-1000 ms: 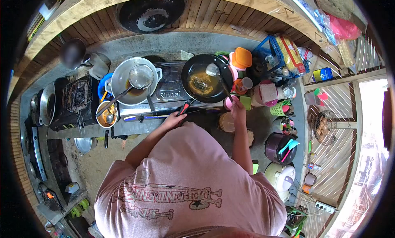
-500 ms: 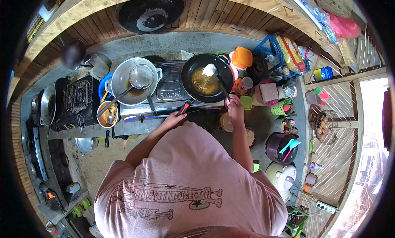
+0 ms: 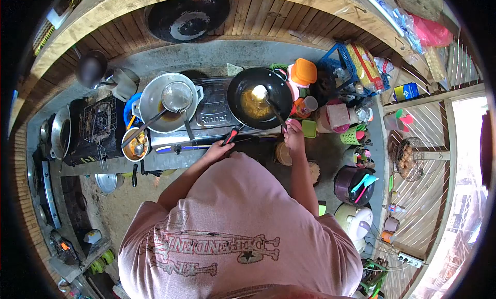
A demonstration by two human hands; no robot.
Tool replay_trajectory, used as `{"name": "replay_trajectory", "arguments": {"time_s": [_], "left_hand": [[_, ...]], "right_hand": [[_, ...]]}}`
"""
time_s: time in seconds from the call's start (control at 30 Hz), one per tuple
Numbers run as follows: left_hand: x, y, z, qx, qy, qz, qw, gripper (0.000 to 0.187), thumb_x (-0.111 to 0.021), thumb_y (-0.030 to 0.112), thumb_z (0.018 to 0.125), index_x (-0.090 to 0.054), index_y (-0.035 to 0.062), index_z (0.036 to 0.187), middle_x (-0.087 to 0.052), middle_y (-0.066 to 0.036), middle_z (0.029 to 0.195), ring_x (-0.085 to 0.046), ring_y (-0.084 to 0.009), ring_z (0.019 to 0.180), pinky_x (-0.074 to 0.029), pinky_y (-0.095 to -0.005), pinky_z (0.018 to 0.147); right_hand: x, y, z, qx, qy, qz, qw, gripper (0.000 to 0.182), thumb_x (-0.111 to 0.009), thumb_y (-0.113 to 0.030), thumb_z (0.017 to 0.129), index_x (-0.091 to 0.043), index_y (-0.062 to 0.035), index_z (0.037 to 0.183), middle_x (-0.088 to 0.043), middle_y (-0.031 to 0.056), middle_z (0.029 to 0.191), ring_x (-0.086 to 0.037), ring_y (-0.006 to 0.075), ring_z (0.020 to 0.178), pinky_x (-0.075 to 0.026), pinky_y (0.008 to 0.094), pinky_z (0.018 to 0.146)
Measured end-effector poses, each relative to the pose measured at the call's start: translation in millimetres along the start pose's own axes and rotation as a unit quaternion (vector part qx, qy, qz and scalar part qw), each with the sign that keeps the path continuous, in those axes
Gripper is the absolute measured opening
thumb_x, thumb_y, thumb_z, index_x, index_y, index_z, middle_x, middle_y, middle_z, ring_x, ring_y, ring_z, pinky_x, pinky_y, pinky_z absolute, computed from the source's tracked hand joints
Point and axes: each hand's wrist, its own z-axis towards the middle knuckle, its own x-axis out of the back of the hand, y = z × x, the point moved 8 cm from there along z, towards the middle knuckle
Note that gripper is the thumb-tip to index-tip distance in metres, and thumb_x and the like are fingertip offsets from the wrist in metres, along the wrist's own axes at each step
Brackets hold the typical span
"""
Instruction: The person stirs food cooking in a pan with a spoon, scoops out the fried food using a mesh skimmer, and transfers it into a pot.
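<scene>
A dark frying pan (image 3: pixel 237 113) sits on the right side of the gas stove (image 3: pixel 212 103). My left hand (image 3: pixel 219 150) is closed around its red and black handle. In the pan lies a yellowish-brown, wet-looking food (image 3: pixel 254 106), too small to name. My right hand (image 3: pixel 294 139) is closed on the dark handle of a spatula (image 3: pixel 276 113). The spatula's bright, shiny head rests over the food in the pan.
Left of the pan stands a large grey pot (image 3: pixel 146 103) with a strainer (image 3: pixel 177 96) across it. A smaller pot (image 3: pixel 146 146) holds orange food and a ladle. Orange containers (image 3: pixel 304 71) and jars crowd the right side. A dark wok (image 3: pixel 188 17) hangs on the wall.
The spatula head has shifted slightly left and down within the pan, and my right hand has moved with it a little. My left hand stays on the pan handle.
</scene>
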Motion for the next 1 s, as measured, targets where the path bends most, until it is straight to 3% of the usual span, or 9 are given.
{"name": "replay_trajectory", "arguments": {"time_s": [0.2,0.3,0.37,0.4,0.47,0.7,0.8,0.87,1.0], "left_hand": [[-1.0,-3.8,4.8,-0.016,-0.025,-0.020,0.999,0.027,-0.066,0.037,0.095,-0.056,0.0158,0.081,-0.044,0.007,0.060,-0.038,-0.0061,0.048,-0.026,-0.0245,0.045],[-2.4,-3.2,3.3,-0.011,-0.033,-0.041,0.999,0.027,-0.066,0.037,0.094,-0.056,0.0152,0.082,-0.044,0.007,0.062,-0.038,-0.0062,0.049,-0.027,-0.0242,0.046],[-3.8,1.4,-0.1,-0.011,-0.025,-0.039,0.999,0.026,-0.067,0.037,0.094,-0.057,0.0151,0.083,-0.045,0.007,0.062,-0.038,-0.0062,0.049,-0.027,-0.0243,0.046],[-4.0,4.1,-1.8,-0.011,-0.018,-0.038,0.999,0.026,-0.067,0.037,0.094,-0.057,0.0151,0.084,-0.045,0.007,0.062,-0.039,-0.0062,0.049,-0.027,-0.0244,0.046],[-4.0,8.2,-4.9,-0.004,-0.019,-0.029,0.999,0.026,-0.068,0.038,0.093,-0.058,0.0150,0.085,-0.045,0.007,0.062,-0.039,-0.0062,0.049,-0.028,-0.0245,0.046],[0.5,-3.6,1.8,0.003,-0.018,-0.019,1.000,0.027,-0.069,0.040,0.092,-0.061,0.0145,0.088,-0.046,0.007,0.061,-0.040,-0.0061,0.049,-0.028,-0.0245,0.046],[0.3,-7.7,4.8,0.005,-0.014,-0.023,1.000,0.027,-0.069,0.040,0.092,-0.061,0.0149,0.088,-0.047,0.007,0.060,-0.041,-0.0059,0.049,-0.028,-0.0243,0.046],[0.1,-7.9,3.7,0.007,-0.014,-0.024,1.000,0.027,-0.068,0.041,0.092,-0.061,0.0149,0.088,-0.047,0.007,0.060,-0.041,-0.0058,0.049,-0.028,-0.0245,0.045],[2.5,-13.0,6.9,0.012,-0.004,-0.015,1.000,0.027,-0.068,0.040,0.092,-0.061,0.0150,0.087,-0.047,0.007,0.060,-0.040,-0.0058,0.048,-0.027,-0.0245,0.044]], "right_hand": [[8.1,-17.7,10.3,0.113,0.003,-0.008,0.994,0.024,-0.052,-0.021,0.103,-0.068,-0.0119,0.118,-0.052,-0.0044,0.068,-0.035,0.0034,0.045,-0.026,0.0221,0.040],[19.2,-17.7,15.1,0.177,0.074,-0.089,0.977,0.022,-0.051,-0.012,0.101,-0.065,-0.0041,0.117,-0.056,-0.0020,0.081,-0.047,0.0053,0.058,-0.034,0.0235,0.046],[7.7,-27.3,6.8,0.285,0.027,-0.061,0.956,0.024,-0.052,-0.011,0.101,-0.065,-0.0042,0.119,-0.055,-0.0021,0.077,-0.046,0.0059,0.055,-0.034,0.0238,0.045],[6.1,-29.3,1.9,0.285,0.028,-0.060,0.956,0.024,-0.052,-0.011,0.101,-0.065,-0.0042,0.119,-0.055,-0.0021,0.077,-0.046,0.0059,0.055,-0.034,0.0238,0.045],[4.4,5.2,5.7,0.021,0.013,-0.028,0.999,0.024,-0.053,-0.012,0.101,-0.066,-0.0051,0.120,-0.053,-0.0025,0.070,-0.044,0.0066,0.052,-0.034,0.0250,0.044],[4.3,-10.6,2.5,0.032,0.003,0.018,0.999,0.026,-0.055,-0.014,0.101,-0.066,-0.0049,0.122,-0.054,-0.0021,0.068,-0.045,0.0072,0.052,-0.036,0.0258,0.046],[14.5,-9.1,16.9,0.151,0.040,-0.013,0.988,0.026,-0.056,-0.015,0.101,-0.066,-0.0034,0.122,-0.055,-0.0023,0.070,-0.048,0.0072,0.056,-0.040,0.0251,0.051],[20.1,-11.0,17.4,0.221,0.097,-0.137,0.961,0.026,-0.056,-0.015,0.101,-0.066,-0.0018,0.121,-0.054,-0.0029,0.071,-0.049,0.0071,0.059,-0.042,0.0247,0.055],[-0.8,5.6,10.3,0.098,0.014,-0.074,0.992,0.027,-0.056,-0.017,0.102,-0.066,-0.0013,0.121,-0.052,-0.0042,0.070,-0.047,0.0047,0.056,-0.039,0.0236,0.050]]}}
